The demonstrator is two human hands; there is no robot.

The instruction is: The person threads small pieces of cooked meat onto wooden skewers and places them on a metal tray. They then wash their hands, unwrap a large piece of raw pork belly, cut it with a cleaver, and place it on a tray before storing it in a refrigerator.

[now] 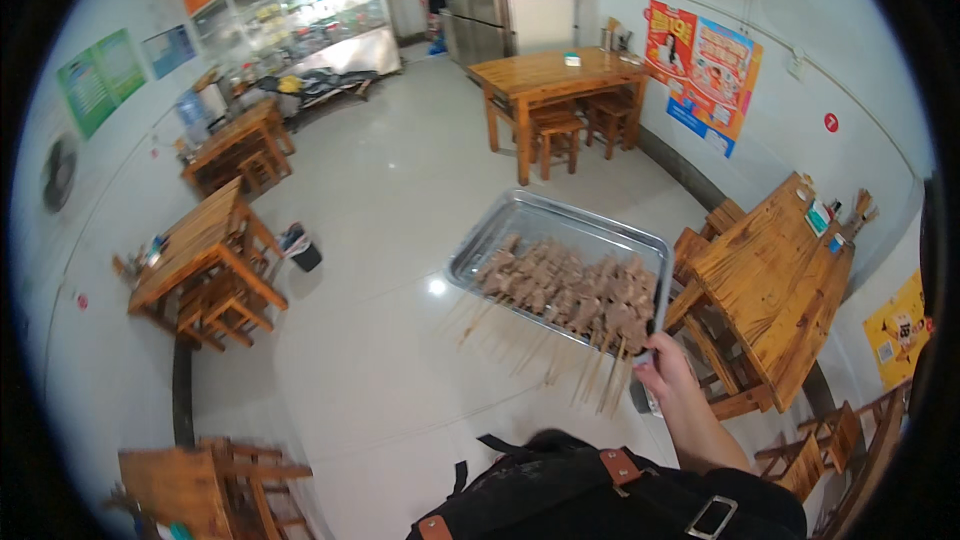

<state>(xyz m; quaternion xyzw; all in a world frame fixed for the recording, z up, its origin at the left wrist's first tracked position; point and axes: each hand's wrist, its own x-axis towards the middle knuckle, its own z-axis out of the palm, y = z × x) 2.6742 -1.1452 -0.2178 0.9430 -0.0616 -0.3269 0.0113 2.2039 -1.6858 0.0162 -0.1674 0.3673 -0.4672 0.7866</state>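
A rectangular metal tray (592,221) is held out in front of me by its near right corner, where my right hand (667,371) grips the rim. Many skewers of meat (570,285) lie side by side in it, covering its nearer part. Their bare wooden sticks stick out over the near edge, above the tiled floor. The far part of the tray shows bare metal. My left hand is out of view. A black bag or garment with brown patches (622,491) covers my front at the bottom of the view.
A wooden table (772,292) with stools stands close on the right, another wooden table (525,79) ahead. More wooden tables (195,240) line the left wall, with a small black bin (306,255) beside one. A steel refrigerator (474,7) and a glass display case (322,7) stand at the back.
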